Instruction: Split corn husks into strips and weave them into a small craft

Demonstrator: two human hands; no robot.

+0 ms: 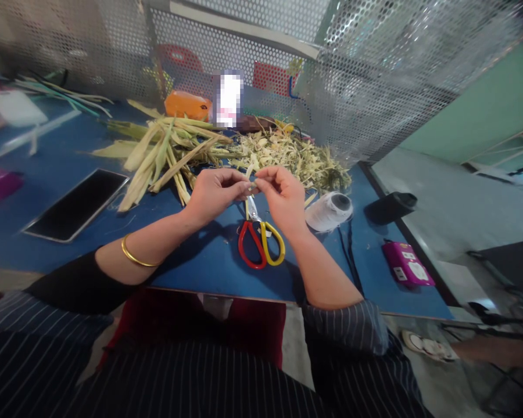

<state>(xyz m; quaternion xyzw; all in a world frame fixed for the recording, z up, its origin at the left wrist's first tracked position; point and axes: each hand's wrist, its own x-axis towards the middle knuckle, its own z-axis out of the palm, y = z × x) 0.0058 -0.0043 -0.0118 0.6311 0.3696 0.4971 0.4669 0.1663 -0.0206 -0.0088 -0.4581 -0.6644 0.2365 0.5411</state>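
Note:
My left hand [215, 194] and my right hand [282, 197] meet over the table, thumbs and fingertips pinched together. Between them is a small pale strip of corn husk [250, 170], its upper end sticking up; the rest is hidden by the fingers. Directly below lie scissors [255, 217] with one red and one yellow handle, their blades partly covered by the hands. Long dried corn husks [150, 155] are heaped beyond my left hand. Past my right hand spreads a pile of shredded husk pieces [290, 155]. A spool of white thread [326, 213] lies beside my right hand.
On the blue table [200, 255] a dark phone [79, 203] lies at left. An orange packet [187, 105] and a bright blurred-out screen [229, 98] stand before the perforated metal panel [261, 35]. At right are a black cylinder [390, 208] and a purple pack [407, 264].

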